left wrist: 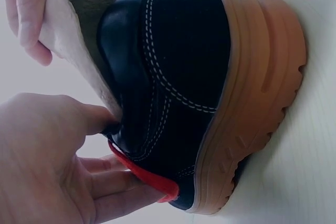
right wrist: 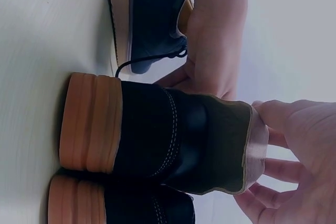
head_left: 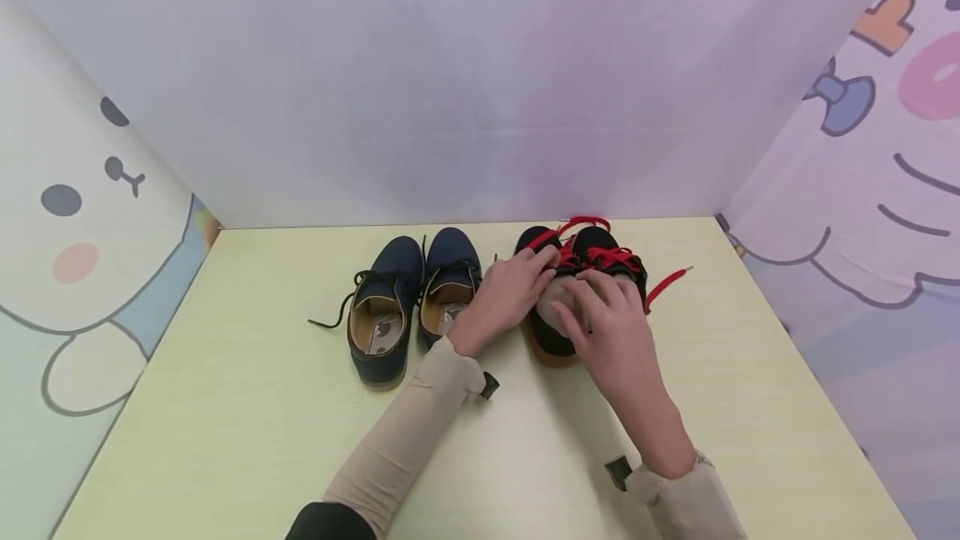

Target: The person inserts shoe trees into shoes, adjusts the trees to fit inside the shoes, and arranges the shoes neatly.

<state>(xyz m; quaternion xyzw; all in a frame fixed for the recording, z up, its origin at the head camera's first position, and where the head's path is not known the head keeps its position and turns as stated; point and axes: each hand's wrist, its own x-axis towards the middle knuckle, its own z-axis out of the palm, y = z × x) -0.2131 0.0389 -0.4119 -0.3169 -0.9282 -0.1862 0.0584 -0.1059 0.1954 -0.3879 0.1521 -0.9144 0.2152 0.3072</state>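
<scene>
Nearest the head camera, two forearms in beige sleeves reach forward over the pale yellow table (head_left: 247, 407), converging on a pair of black shoes (head_left: 551, 336) with red laces (head_left: 611, 257) and tan soles. The right hand (head_left: 611, 332) lies palm down over the heel end of the black pair, wrist bent slightly inward, fingers stretched forward; in the right wrist view its fingertips (right wrist: 273, 114) press the edge of a pale insole (right wrist: 255, 150) that stands up out of the shoe's opening, thumb and fingers closing lightly on it from either side. The left hand (head_left: 510, 294) comes in from the left, its wrist angled toward the right, fingers extended across the collar of the left black shoe (left wrist: 178, 87) toward the laces. The left wrist view shows its thumb (left wrist: 97, 116) tucked against the shoe's heel collar where the insole (left wrist: 73, 40) rises, with the other fingers curled under a red lace end (left wrist: 149, 179), so this hand grips the shoe at its collar. Both black shoes sit under and just beyond the two hands, soles on the table. Just to the left of the left hand stands a pair of navy shoes (head_left: 382, 311) with dark laces, touching each other and close beside the left wrist.
</scene>
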